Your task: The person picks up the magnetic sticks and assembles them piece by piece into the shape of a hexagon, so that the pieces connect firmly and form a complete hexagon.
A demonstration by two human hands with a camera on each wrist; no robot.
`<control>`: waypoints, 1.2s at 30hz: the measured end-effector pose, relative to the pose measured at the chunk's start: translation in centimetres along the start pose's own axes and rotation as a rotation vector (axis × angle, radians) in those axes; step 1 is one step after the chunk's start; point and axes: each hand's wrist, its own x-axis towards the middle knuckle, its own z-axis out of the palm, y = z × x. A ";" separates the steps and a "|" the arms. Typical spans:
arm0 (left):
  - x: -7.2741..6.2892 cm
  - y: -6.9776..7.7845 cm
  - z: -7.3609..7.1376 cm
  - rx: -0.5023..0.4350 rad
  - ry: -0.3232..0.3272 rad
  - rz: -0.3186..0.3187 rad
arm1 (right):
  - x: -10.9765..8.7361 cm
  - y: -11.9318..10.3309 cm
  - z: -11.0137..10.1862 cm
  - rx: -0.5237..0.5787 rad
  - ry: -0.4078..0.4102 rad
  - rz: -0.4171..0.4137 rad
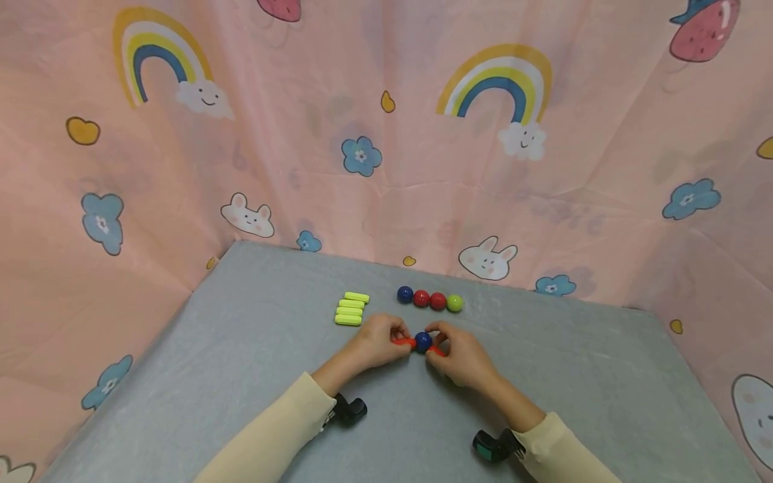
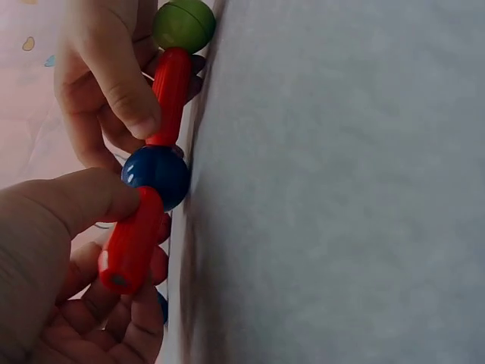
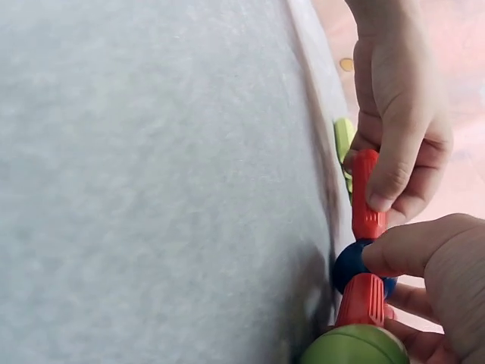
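In the head view, my left hand (image 1: 380,339) pinches a red rod (image 2: 130,246) between thumb and fingers. The rod's inner end meets a blue ball (image 1: 423,341) in the middle. On the ball's other side is a second red rod (image 2: 172,95), gripped by my right hand (image 1: 460,354), whose thumb reaches the blue ball in the right wrist view. A green ball (image 3: 355,346) sits at this rod's outer end, hidden by the right hand in the head view. Both hands are close over the grey table.
Several yellow-green rods (image 1: 349,311) lie side by side beyond the left hand. Behind the hands, a row holds a blue ball (image 1: 405,294), two red balls (image 1: 437,301) and a light green ball (image 1: 455,303). A pink printed curtain (image 1: 410,201) borders the grey table (image 1: 241,362).
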 end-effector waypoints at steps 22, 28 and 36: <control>1.7 -0.8 -0.8 -0.043 0.076 -0.040 | 0.9 0.7 -0.1 0.020 0.003 0.032; 3.8 -1.0 -1.5 -0.032 0.128 -0.129 | 0.8 1.0 -0.1 0.011 0.015 0.013; 6.1 -1.8 -1.3 -0.007 0.155 -0.241 | 0.8 1.1 -0.2 -0.008 0.022 0.043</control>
